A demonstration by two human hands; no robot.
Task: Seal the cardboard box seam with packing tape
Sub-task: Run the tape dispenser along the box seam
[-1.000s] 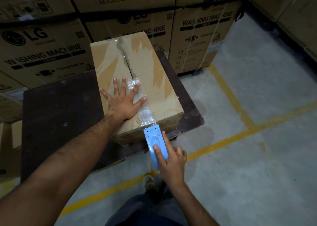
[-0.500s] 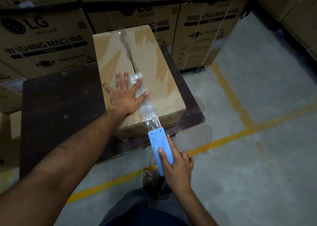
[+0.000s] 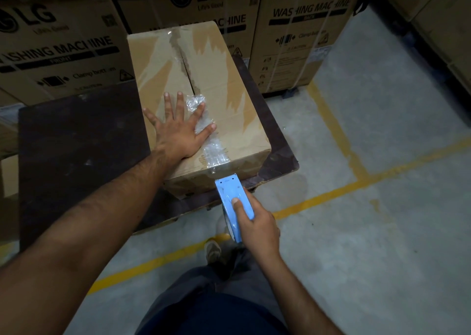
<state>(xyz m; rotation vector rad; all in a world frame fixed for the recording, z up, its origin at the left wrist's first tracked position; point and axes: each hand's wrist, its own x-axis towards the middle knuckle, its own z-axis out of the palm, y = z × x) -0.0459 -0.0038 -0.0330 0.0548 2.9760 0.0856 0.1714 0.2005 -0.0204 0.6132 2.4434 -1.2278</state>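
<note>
A brown cardboard box (image 3: 224,100) lies on a dark board, its top seam (image 3: 187,72) running away from me and gaping in the middle. My left hand (image 3: 178,128) presses flat on the box top, fingers spread, with index and thumb on a crinkled strip of clear packing tape (image 3: 212,148). That strip covers the near part of the seam and runs down over the box's front edge. My right hand (image 3: 254,225) grips a blue tape dispenser (image 3: 233,199) just below that front edge, its toothed end against the box's front face.
The dark board (image 3: 76,156) serves as a low platform. Large printed washing machine cartons (image 3: 303,36) stand stacked behind and to the left, more cartons at the right (image 3: 438,24). Yellow lines (image 3: 331,194) cross the grey concrete floor. My shoe (image 3: 212,252) shows below the dispenser.
My right hand has pulled the dispenser down and towards me, off the box top, past the front edge. The tape strip now wraps over that edge. My left hand has stayed pressed in place.
</note>
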